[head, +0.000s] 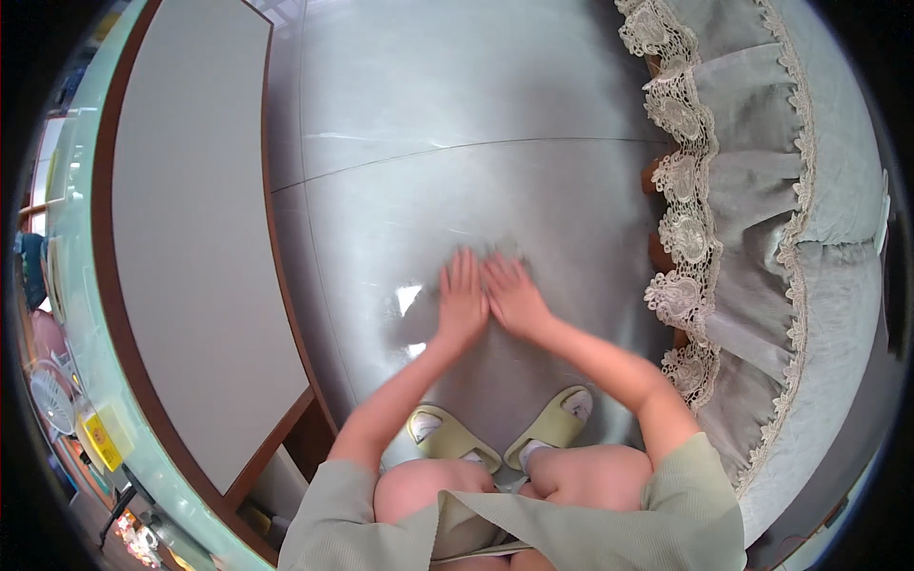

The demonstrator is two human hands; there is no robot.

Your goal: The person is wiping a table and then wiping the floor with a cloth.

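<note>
Both hands are stretched out in front of my knees, side by side and palms down, over a shiny grey tiled floor (457,193). My left hand (463,296) has its fingers pointing forward and slightly parted. Just right of it, my right hand (515,296) slants a little to the left, with its fingers spread and somewhat blurred. Their inner edges nearly meet at the thumbs. No object shows in either hand; whether the palms press on the floor is hard to tell. Below them are my feet in a left yellow-green slipper (457,439) and a right yellow-green slipper (550,428).
At left stands a desk with a grey panel (200,235), brown trim and a glass top (75,235) that bears a small white fan (52,396) and a yellow packet (103,439). Along the right runs a padded grey cover (842,178) with a lace-edged skirt (750,207).
</note>
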